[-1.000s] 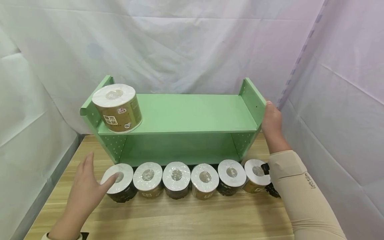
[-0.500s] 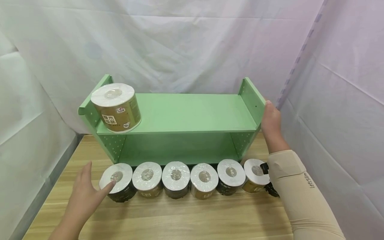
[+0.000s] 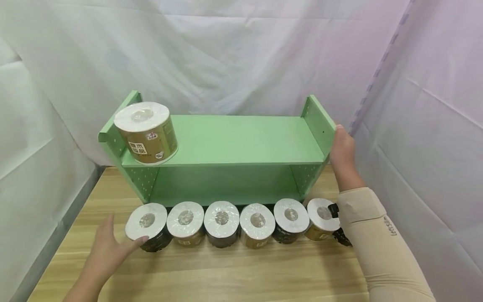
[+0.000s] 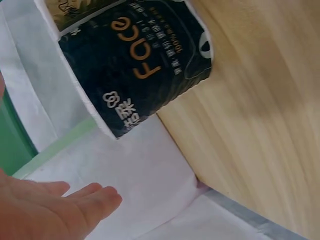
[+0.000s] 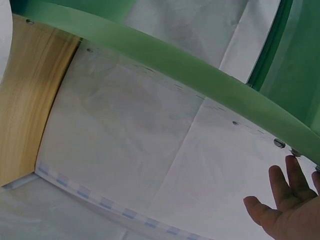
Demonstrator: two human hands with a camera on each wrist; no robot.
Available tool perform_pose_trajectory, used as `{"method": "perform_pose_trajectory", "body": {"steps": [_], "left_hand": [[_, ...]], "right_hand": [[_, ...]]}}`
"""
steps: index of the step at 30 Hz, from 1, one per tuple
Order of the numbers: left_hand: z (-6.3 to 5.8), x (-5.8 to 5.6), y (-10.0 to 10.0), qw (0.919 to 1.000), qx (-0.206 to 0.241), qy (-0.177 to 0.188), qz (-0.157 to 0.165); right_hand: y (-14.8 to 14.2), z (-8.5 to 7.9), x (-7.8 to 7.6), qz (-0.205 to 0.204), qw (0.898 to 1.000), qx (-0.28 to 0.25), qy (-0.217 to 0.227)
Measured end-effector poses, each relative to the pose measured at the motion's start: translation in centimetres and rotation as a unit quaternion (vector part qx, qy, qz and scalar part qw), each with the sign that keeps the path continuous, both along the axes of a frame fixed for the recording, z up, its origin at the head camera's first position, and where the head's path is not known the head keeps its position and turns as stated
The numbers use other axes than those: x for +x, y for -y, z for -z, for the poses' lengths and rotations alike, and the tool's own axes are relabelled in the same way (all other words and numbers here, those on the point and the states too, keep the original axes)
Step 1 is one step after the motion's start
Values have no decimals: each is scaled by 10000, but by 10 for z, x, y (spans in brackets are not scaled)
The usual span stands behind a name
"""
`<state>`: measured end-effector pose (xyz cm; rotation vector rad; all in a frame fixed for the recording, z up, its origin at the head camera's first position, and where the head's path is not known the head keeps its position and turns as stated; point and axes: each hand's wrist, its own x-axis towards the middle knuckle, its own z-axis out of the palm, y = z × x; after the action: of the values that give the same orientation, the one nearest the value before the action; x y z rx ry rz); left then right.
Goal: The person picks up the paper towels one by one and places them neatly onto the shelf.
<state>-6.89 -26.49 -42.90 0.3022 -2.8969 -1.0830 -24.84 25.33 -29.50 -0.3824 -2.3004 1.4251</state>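
Note:
My left hand [image 3: 107, 253] hovers by the leftmost roll of toilet paper [image 3: 146, 222], thumb and fingers spread apart. In the left wrist view, that black-wrapped roll [image 4: 140, 65] shows orange "Face" lettering, and a gap separates it from my fingers [image 4: 95, 200]. My right hand [image 3: 342, 155] rests against the outside of the green shelf's [image 3: 245, 140] right side panel. The right wrist view shows extended fingers [image 5: 297, 182], with one fingertip at the panel. A brown-wrapped toilet roll [image 3: 151, 142] stands upright at the left end of the upper shelf.
Several more toilet rolls [image 3: 222, 220], in black or brown wrapping, stand in a row along the front of the green shelf. Part of a black item [image 3: 342, 238] shows beside my right sleeve. White cloth [image 3: 226, 58] hangs behind and at both sides of the wooden table [image 3: 211, 277].
My left hand has lowered slightly toward the front, its thumb dropping from the leftmost roll's top to its near edge. My right hand stays at the side panel.

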Motion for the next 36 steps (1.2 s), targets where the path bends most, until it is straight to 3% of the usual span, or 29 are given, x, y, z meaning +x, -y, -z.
{"method": "perform_pose_trajectory", "body": {"steps": [8,14,19,26,36], "left_hand": [[12,-2,2,9971,507,561,118],[19,-6,2,9950,631,732,252],[24,-8,3,9957,563,554,479],[31,-7,5,9963,624,9,594],[35,-8,1,9953,801,-74,532]], "right_hand": [[-1,-1,1,-43,10000,-25,76],[1,-1,1,7,9999,-119,-6],[1,0,1,13,9999,-136,35],[1,0,1,47,10000,-60,-8],[0,-1,0,-47,9999,-158,8]]}}
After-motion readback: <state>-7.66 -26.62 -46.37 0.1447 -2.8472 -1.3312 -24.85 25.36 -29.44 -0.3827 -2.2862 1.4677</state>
